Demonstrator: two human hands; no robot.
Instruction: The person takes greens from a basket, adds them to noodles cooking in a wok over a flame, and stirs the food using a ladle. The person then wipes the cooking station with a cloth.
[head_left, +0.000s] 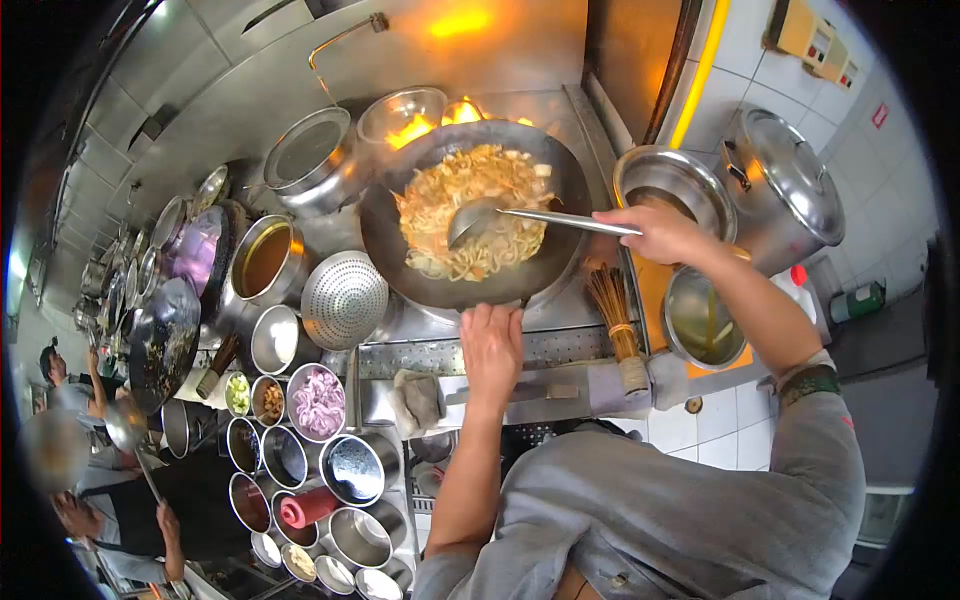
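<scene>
A big dark wok (385,235) sits on the burner, with thick noodles and shredded vegetables (465,190) inside; flames (430,122) rise behind its far rim. My left hand (491,345) is closed at the wok's near edge, around its handle, most of which the fingers hide. In my right hand (660,232) is the handle of a metal ladle (478,222), whose bowl rests among the noodles. Just left of the wok lies a perforated strainer (345,300). A bamboo wok brush (612,310) stands to the right, below my right forearm.
At left are a pot of brown liquid (268,258), a bowl of sliced onions (317,402), several seasoning tins and a red squeeze bottle (308,507). On the right stand a steel basin (675,185), a lidded pot (785,190) and a bowl of liquid (703,318). Another person (125,510) works at far left.
</scene>
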